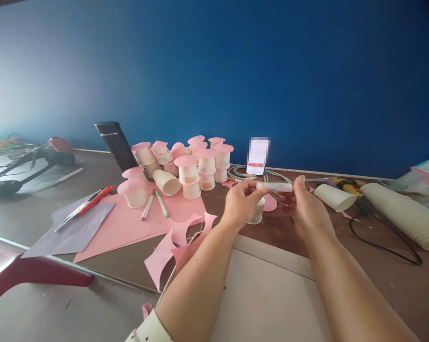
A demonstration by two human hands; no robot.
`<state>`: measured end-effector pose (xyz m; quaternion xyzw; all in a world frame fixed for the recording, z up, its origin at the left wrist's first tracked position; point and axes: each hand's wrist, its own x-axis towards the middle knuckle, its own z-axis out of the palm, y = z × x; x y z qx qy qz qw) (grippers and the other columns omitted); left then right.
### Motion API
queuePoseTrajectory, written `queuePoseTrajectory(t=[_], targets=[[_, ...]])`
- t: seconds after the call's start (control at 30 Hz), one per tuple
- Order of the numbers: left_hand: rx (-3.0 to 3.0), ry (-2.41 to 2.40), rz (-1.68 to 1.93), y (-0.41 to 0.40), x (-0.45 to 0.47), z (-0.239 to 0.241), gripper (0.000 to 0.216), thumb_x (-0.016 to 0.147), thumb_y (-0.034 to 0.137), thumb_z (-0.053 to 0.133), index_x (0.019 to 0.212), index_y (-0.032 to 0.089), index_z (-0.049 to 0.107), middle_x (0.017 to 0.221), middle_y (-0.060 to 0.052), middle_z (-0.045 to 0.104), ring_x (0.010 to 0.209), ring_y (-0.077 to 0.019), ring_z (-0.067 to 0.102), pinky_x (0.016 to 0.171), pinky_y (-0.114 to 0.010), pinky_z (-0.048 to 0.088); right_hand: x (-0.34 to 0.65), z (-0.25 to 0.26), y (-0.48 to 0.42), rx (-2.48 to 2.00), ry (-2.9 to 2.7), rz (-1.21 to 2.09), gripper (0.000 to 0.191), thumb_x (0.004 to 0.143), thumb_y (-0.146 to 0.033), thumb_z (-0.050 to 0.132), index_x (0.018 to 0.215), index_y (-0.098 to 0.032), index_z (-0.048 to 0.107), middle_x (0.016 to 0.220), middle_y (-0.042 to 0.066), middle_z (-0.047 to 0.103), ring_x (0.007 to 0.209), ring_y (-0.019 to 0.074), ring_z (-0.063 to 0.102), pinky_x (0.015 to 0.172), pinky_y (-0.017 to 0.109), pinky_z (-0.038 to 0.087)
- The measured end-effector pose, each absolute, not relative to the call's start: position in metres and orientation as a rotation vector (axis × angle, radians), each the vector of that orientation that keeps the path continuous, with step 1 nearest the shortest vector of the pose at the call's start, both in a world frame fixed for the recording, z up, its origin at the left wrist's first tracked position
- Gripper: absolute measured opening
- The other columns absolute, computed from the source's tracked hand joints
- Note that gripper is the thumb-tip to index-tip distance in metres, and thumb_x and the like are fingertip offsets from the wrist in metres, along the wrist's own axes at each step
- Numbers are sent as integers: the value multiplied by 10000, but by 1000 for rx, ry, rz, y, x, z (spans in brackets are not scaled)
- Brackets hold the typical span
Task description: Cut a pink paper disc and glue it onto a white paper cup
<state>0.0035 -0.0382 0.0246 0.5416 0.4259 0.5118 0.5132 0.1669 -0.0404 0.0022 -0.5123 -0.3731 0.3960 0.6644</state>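
Note:
My left hand [240,202] and my right hand [307,209] hold a thin pale stick, probably a glue stick [274,187], level between them, each hand pinching one end. Just below my left hand stands a small white paper cup [256,213] beside a pink paper circle [270,203]. Behind and to the left is a cluster of several upturned paper cups with pink paper tops [196,166]. One cup [166,182] in that group lies on its side.
Pink paper sheets and offcuts [128,221], two markers [161,203], a grey sheet [75,228] with a red-handled cutter [91,202], a black flask [116,145], cables [381,242], a lying cup [334,197] and a long stack of cups [403,213] cover the brown table. A red chair [18,275] stands at left.

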Motion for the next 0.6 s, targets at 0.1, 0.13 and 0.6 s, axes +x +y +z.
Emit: queuePoseTrajectory(t=[0.1, 0.13, 0.6], targets=[[1271, 1045, 1233, -38, 3, 26, 204, 816, 334, 733, 935, 169, 718, 874, -55, 737, 804, -169, 650, 766, -285, 480, 159, 15, -47, -1068, -805, 1066, 503, 760, -688, 694, 1029, -268, 762, 1113, 70, 738, 932, 239, 692, 627, 329, 543], [1266, 1048, 1232, -38, 3, 26, 202, 819, 332, 729, 934, 167, 718, 874, -57, 737, 804, -171, 651, 761, -285, 480, 158, 18, -49, -1030, -828, 1086, 453, 746, -626, 740, 1031, -275, 764, 1163, 60, 727, 975, 241, 685, 657, 330, 545], [1312, 961, 1226, -36, 2, 22, 256, 795, 369, 758, 962, 179, 721, 904, -56, 746, 822, -167, 654, 789, -291, 481, 168, 2, -40, -1190, -803, 819, 379, 676, -620, 817, 723, -248, 761, 729, 34, 706, 664, 188, 599, 589, 341, 499]])
